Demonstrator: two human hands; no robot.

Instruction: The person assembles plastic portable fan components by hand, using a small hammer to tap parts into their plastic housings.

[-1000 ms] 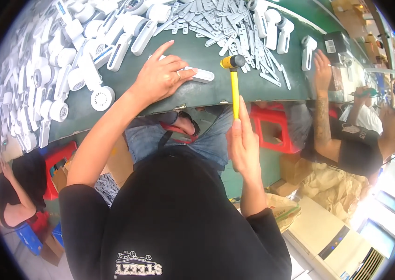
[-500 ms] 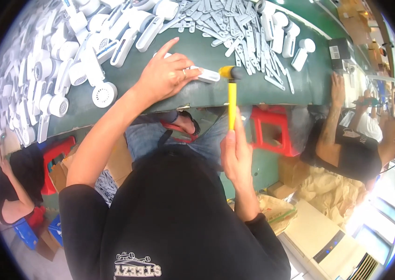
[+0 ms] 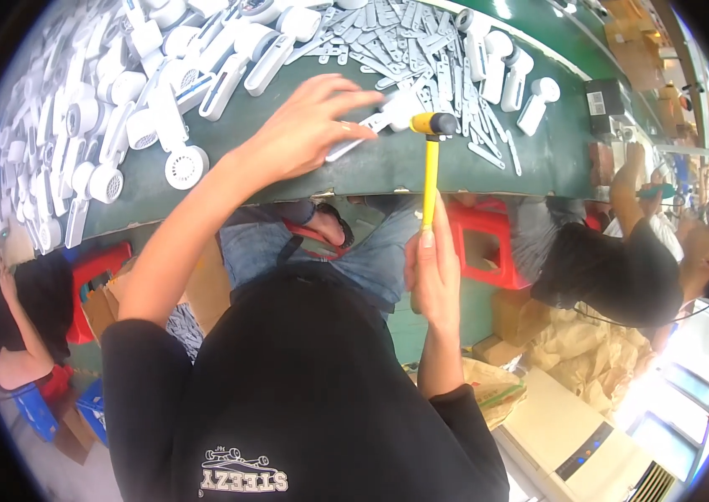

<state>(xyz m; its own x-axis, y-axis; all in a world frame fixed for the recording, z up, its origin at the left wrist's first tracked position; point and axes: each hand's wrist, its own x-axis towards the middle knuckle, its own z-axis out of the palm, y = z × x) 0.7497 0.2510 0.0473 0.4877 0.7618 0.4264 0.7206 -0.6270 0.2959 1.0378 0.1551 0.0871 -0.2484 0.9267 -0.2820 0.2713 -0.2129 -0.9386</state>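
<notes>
In my right hand (image 3: pixel 438 268) is a yellow-handled mallet (image 3: pixel 431 171), held upright with its yellow and black head over the green tabletop. My left hand (image 3: pixel 317 125) is above the table with fingers spread, thumb and fingers apart. Just beside its fingertips lies a white handheld piece with a round head (image 3: pixel 400 110) and a long handle (image 3: pixel 357 142), slanting across the table. The mallet head partly overlaps the round end from this view. I see no firm hold of the left fingers on it.
White round-headed pieces (image 3: pixel 187 167) crowd the table's left side. Several more stand by a heap of grey strips (image 3: pixel 455 100) at the back right. A red stool (image 3: pixel 488 243) and a machine with a beige casing (image 3: pixel 576 435) are on the right. Co-workers (image 3: pixel 614 268) sit at both sides.
My left fingers have opened off the white piece, which has turned so its round head points up and right. The mallet has shifted slightly right.
</notes>
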